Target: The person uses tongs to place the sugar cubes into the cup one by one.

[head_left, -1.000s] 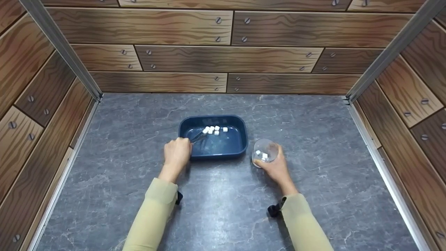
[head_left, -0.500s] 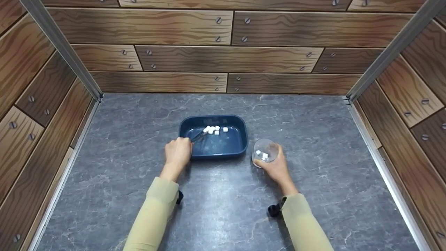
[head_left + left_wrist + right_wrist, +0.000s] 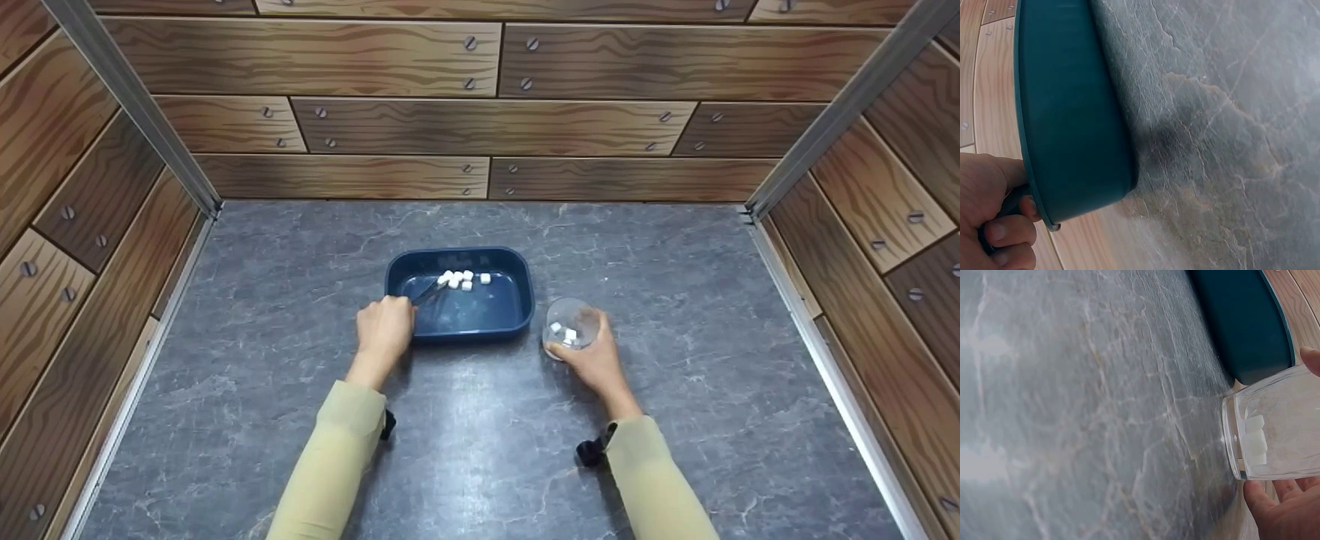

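A navy rectangular tray [image 3: 487, 316] stands on the grey marbled surface, several white cubes [image 3: 454, 280] grouped inside toward its far side. My left hand [image 3: 384, 330], at the tray's near left corner, grips a slim dark utensil [image 3: 429, 293] that reaches over the rim to the leftmost cubes; its exact kind is unclear. The left wrist view shows curled fingers [image 3: 1013, 232] round the dark handle beside the tray wall [image 3: 1075, 112]. To the right of the tray, my right hand [image 3: 598, 364] holds a clear cup [image 3: 564, 311] upright, with a few white cubes [image 3: 1255, 444] at its bottom.
Wood-patterned panels [image 3: 487, 126] stand at the back and on both sides, with metal posts [image 3: 150, 124] at the back corners. Grey marbled tabletop [image 3: 300, 247] surrounds the tray and cup.
My left hand has shifted very slightly right, and the leftmost cubes have been nudged a little the same way. The right hand and cup have stayed put.
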`<state>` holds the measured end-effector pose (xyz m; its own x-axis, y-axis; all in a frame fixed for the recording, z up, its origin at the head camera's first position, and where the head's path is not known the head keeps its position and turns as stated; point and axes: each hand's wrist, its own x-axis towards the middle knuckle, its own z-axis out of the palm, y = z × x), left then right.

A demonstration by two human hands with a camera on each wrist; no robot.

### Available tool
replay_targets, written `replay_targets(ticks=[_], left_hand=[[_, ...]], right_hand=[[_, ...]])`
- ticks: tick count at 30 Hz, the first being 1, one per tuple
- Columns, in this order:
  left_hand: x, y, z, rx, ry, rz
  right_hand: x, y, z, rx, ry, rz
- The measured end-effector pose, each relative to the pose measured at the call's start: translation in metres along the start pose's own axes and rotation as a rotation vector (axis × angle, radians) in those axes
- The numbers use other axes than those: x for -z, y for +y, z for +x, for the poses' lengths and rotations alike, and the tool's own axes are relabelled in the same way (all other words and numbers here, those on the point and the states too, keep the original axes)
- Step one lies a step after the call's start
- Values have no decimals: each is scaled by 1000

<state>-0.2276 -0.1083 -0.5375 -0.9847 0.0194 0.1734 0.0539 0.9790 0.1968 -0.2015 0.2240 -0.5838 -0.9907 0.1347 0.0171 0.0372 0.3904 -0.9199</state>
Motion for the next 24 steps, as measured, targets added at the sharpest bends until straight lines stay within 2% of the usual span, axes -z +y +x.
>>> replay_targets(ticks=[10,18,24], left_hand=[[6,-3,-8,-5,40,1],[11,-6,-16,20,45,-45],[20,-4,-24,19,74,-64]], right_hand=[[-1,1,1,4,10,6],[0,0,1,1,13,11],[1,-1,0,1,5,-11]])
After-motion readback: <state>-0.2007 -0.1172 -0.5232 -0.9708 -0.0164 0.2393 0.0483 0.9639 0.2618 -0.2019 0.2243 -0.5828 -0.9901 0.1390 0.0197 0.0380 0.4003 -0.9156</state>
